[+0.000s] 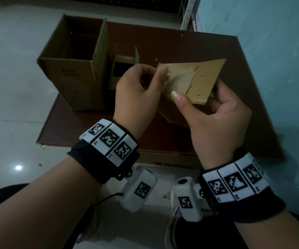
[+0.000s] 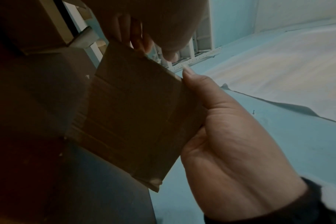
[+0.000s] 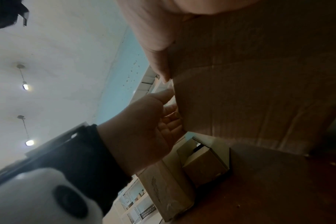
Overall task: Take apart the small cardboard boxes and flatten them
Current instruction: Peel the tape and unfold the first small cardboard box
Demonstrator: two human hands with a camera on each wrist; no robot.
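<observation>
A small brown cardboard box (image 1: 201,78), pressed nearly flat, is held up over the table between both hands. My left hand (image 1: 156,74) pinches its left edge, where a paler torn layer (image 1: 179,78) shows. My right hand (image 1: 181,100) grips the lower right part, thumb on the front and fingers curled behind. In the left wrist view the box's plain back (image 2: 136,113) hangs with the right hand (image 2: 230,144) at its edge. The right wrist view shows the same cardboard (image 3: 259,83) with the left hand (image 3: 144,128) at its side. Another small box (image 1: 121,69) stands open behind my left hand.
A large open carton (image 1: 77,63) stands at the table's left rear, next to the small open box (image 3: 203,165). The dark brown table (image 1: 181,44) runs along a teal wall (image 1: 270,51) on the right. Pale floor (image 1: 10,87) lies to the left.
</observation>
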